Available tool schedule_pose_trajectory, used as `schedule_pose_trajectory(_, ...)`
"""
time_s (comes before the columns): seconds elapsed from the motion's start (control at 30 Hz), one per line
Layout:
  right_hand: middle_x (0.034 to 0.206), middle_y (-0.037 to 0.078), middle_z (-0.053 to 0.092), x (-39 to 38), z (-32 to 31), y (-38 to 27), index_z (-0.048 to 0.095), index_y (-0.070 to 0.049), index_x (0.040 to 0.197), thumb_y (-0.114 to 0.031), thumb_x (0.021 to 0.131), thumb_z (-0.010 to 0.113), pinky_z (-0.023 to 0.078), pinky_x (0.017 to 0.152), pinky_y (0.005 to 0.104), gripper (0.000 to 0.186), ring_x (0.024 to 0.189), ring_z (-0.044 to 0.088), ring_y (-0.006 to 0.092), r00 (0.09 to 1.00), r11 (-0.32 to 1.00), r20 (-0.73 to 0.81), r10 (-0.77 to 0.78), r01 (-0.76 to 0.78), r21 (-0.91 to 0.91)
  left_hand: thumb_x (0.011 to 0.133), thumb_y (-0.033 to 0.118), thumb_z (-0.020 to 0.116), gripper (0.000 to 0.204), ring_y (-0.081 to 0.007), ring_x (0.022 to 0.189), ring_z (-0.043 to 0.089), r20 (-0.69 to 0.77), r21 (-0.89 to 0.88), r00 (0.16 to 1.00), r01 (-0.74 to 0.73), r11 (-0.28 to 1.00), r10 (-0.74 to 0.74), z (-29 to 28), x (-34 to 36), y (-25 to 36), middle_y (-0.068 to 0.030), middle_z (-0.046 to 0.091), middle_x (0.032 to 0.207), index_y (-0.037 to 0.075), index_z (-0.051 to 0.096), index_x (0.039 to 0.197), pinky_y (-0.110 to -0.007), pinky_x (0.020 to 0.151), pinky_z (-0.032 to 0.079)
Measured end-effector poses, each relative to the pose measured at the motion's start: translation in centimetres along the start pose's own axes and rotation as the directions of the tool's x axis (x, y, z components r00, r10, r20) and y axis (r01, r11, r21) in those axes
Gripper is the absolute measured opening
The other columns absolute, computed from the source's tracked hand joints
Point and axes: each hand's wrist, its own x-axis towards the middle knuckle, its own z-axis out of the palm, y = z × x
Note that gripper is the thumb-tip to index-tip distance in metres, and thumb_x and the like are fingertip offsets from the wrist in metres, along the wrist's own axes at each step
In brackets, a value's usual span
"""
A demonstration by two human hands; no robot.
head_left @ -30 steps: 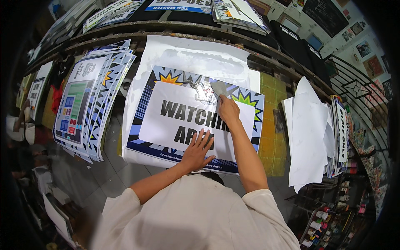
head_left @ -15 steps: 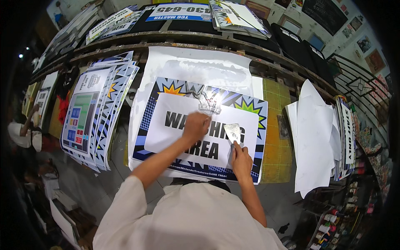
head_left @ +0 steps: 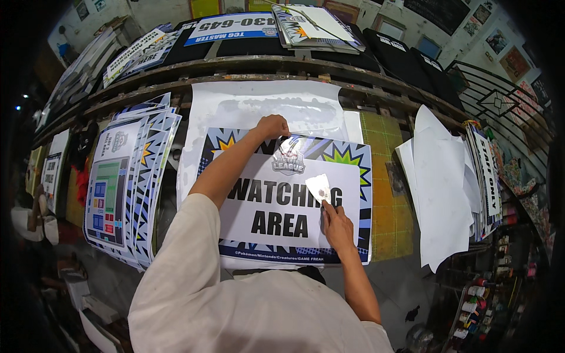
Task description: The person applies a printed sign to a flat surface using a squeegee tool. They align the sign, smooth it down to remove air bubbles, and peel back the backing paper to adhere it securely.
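Note:
A printed sign (head_left: pixel 329 232) with a white centre panel, bold black lettering and a blue, orange and green starburst border lies flat in front of me. My left hand (head_left: pixel 272 126) is closed at the sign's top edge, its fingertips down by the border. What it grips, if anything, is hidden. Low over the right part of the panel, my right hand (head_left: pixel 337 226) holds a putty knife (head_left: pixel 318 187), its wide pale blade pointing away from me. Beneath the sign, a large white sheet (head_left: pixel 206 97) with grey wet-looking patches reaches toward the back.
Similar printed boards (head_left: pixel 112 194) are stacked at left. Loose white sheets (head_left: pixel 438 188) and more signs (head_left: pixel 485 176) stand at right. A yellow-green cutting mat (head_left: pixel 391 194) shows beside the sign. Behind a wooden rail (head_left: pixel 241 69) lie black panels and another stack of signs (head_left: pixel 315 29).
My left hand has moved from the middle of the sign up to its top edge, uncovering the lettering. My right hand keeps the putty knife over nearly the same spot. The view has shifted slightly.

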Motion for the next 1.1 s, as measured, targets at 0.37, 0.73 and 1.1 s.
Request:
schedule_pose_trajectory(0.37, 0.098, 0.023, 0.060, 1.3, 0.3, -0.5, 0.059, -0.013, 0.137, -0.021, 0.100, 0.057, 0.055, 0.073, 0.0513, 0.038, 0.080, 0.066, 0.0432, 0.999, 0.999, 0.046, -0.014, 0.015, -0.031, 0.077, 0.042, 0.083, 0.024, -0.0242, 0.083, 0.072, 0.104, -0.008, 0.994, -0.017, 1.000, 0.017, 0.3, 2.6, -2.2, -0.0047, 0.076, 0.082, 0.018, 0.079, 0.082, -0.040, 0.075, 0.054)
schedule_pose_trajectory(0.73, 0.098, 0.026, 0.063, 7.9, 0.1, -1.9, 0.061, -0.014, 0.135, -0.020, 0.101, 0.053, 0.054, 0.074, 0.0541, 0.035, 0.083, 0.068, 0.0454, 0.991, 0.991, 0.091, -0.101, 0.108, -0.079, 0.076, 0.042, 0.084, 0.022, -0.0267, 0.088, 0.073, 0.126, 0.099, 0.990, 0.052, 0.994, -0.064, -1.2, 1.6, 0.7, -0.0055, 0.076, 0.087, 0.021, 0.079, 0.082, -0.040, 0.077, 0.057)
schedule_pose_trajectory(1.1, 0.100, 0.027, 0.065, 15.8, 2.0, -2.9, 0.062, -0.015, 0.133, -0.022, 0.101, 0.052, 0.054, 0.079, 0.0541, 0.034, 0.089, 0.068, 0.0453, 0.978, 0.974, 0.096, -0.187, 0.198, -0.109, 0.091, 0.029, 0.066, 0.027, -0.0311, 0.103, 0.068, -0.473, -0.295, 0.878, -0.084, 0.952, -0.069, -0.5, -2.9, 0.2, -0.0121, 0.074, 0.109, 0.009, 0.077, 0.106, -0.041, 0.095, 0.052)
